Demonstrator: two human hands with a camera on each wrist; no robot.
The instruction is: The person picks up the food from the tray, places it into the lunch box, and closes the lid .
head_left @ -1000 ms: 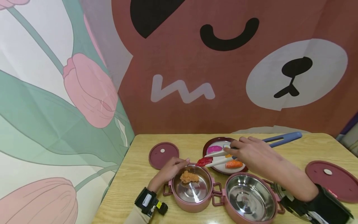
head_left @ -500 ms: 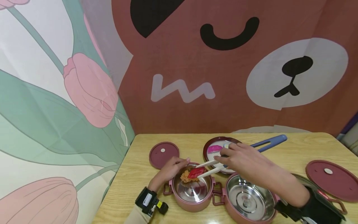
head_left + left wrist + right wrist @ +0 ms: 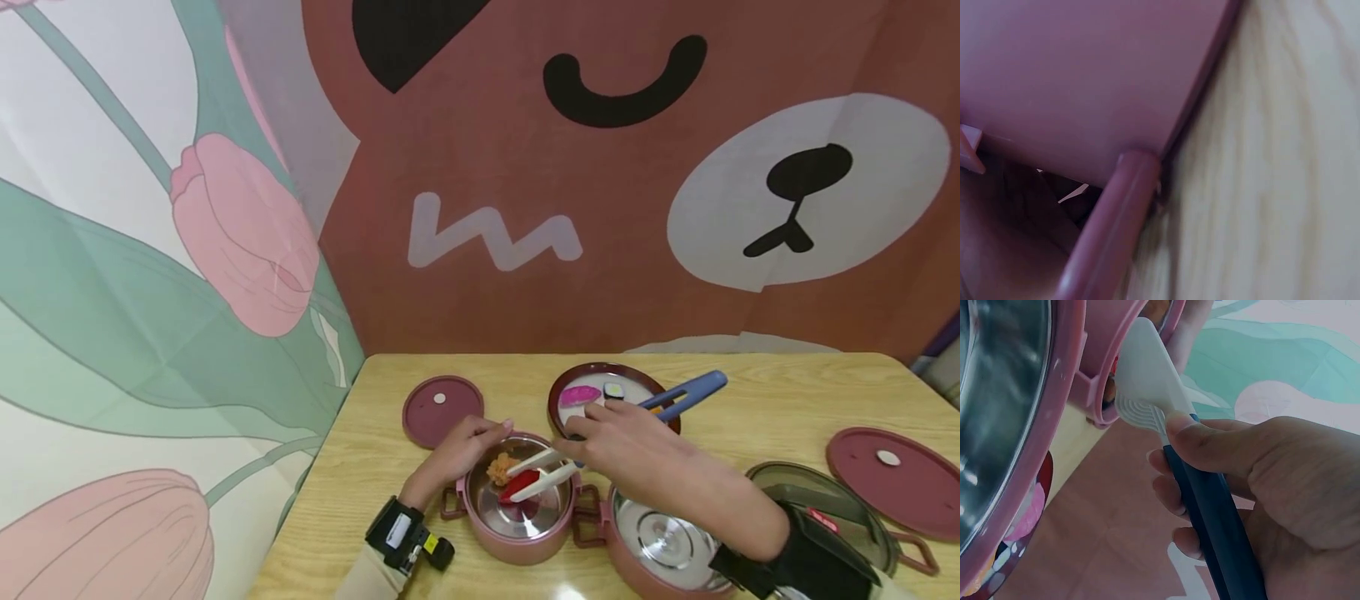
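My left hand [image 3: 457, 456] holds the rim and side of a small pink pot [image 3: 517, 552]; its fingers are mostly hidden behind the pot wall in the left wrist view. Inside lies a toy piece of fried chicken [image 3: 500, 468]. Tongs [image 3: 693, 392] with blue handles and white ends are gripped by my right hand [image 3: 622, 440], thumb on one arm and fingers on the other in the right wrist view. The white ends reach down into the small pot, about a red piece of toy food [image 3: 520, 486] beside the chicken. Whether it touches the bottom, I cannot tell.
A larger pink pot [image 3: 633, 554] stands right of the small one, under my right forearm. Behind is a dark-rimmed plate [image 3: 554, 392] with a pink oval piece and a sushi roll. Maroon lids [image 3: 441, 425] lie left and right; a glass lid [image 3: 862, 508] lies at the right.
The tongs have moved left and down from over the plate, bringing the red piece into the small pot beside the fried chicken. My left hand stays at the pot.
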